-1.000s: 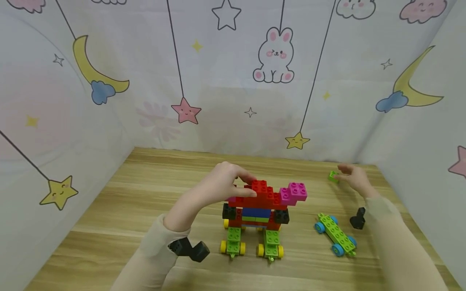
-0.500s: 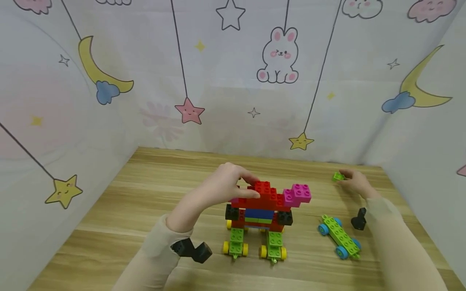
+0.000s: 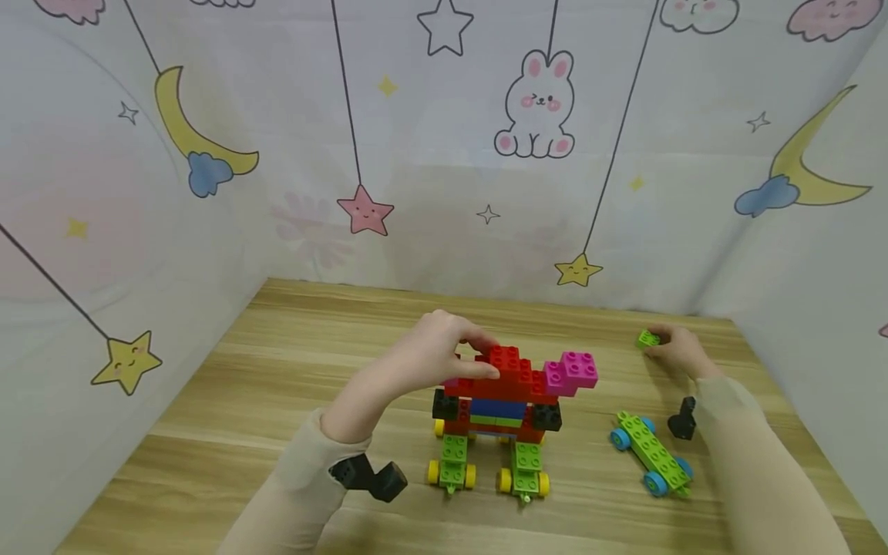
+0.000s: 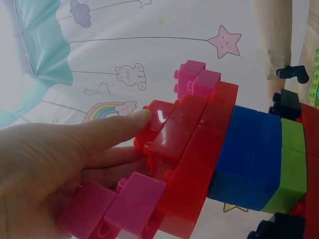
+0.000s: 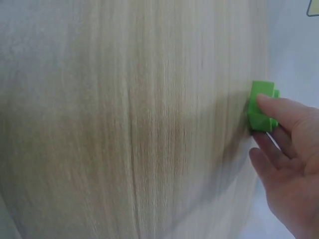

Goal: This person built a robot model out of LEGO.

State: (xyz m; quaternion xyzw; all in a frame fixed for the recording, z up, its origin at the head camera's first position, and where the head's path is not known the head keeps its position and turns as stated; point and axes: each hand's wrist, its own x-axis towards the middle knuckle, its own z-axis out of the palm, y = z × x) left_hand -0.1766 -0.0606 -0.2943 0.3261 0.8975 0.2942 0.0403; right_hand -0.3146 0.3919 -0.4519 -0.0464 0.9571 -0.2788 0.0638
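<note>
In the head view, a toy built of building bricks [image 3: 513, 385] stands mid-table, with red and blue layers, pink ends, black side bricks and green wheeled bases. My left hand [image 3: 440, 347] holds its red top from above. Seen from the left wrist, the thumb lies against the red bricks [image 4: 174, 134], with the other fingers partly hidden behind them. At the back right, my right hand [image 3: 680, 351] pinches a small green brick [image 3: 648, 339]. The right wrist view shows this green brick [image 5: 260, 102] between thumb and fingers, at the tabletop.
A green wheeled base [image 3: 652, 451] with blue wheels lies on the table to the right of the build. A black device [image 3: 683, 420] sits at the right wrist, another black device [image 3: 368, 476] at the left. Printed cloth walls [image 3: 444, 231] bound the wooden table [image 3: 333, 324].
My right hand has come down and its fingers have closed on the small green brick. The left hand stays on the build. The head view has shifted slightly.
</note>
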